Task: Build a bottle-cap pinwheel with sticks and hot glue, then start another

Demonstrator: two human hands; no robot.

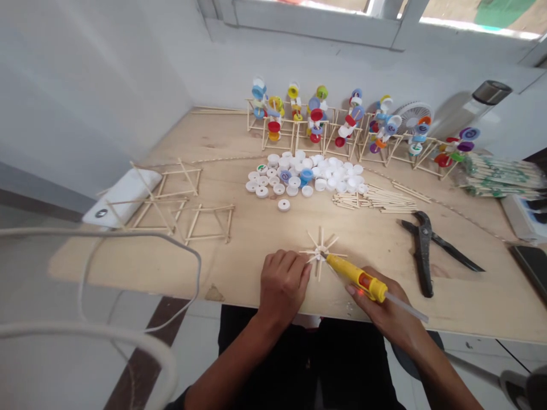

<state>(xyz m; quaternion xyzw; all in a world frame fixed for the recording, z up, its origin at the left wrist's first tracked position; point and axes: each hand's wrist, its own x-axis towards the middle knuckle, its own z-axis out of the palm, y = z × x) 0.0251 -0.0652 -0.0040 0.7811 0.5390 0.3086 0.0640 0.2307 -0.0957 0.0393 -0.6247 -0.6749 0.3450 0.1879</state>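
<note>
My right hand (pixel 378 304) is shut around a yellow hot glue gun (pixel 356 277), and a translucent glue stick (pixel 405 304) runs out of its rear end. The gun's nozzle touches the middle of a star of wooden sticks (pixel 319 253) fixed around a white hub. My left hand (pixel 284 287) lies on the table just left of the star, with its fingertips pressing the sticks. The hub is partly hidden by the nozzle.
A plywood table (pixel 239 256) holds white and coloured bottle caps (pixel 303 176), a bundle of loose sticks (pixel 374 199), black-handled shears (pixel 423 253) and stick frames (pixel 179 202). Cap-and-stick models (pixel 316 117) line the back, near a small fan (pixel 412 117). A white cable (pixel 128 250) curves at the lower left.
</note>
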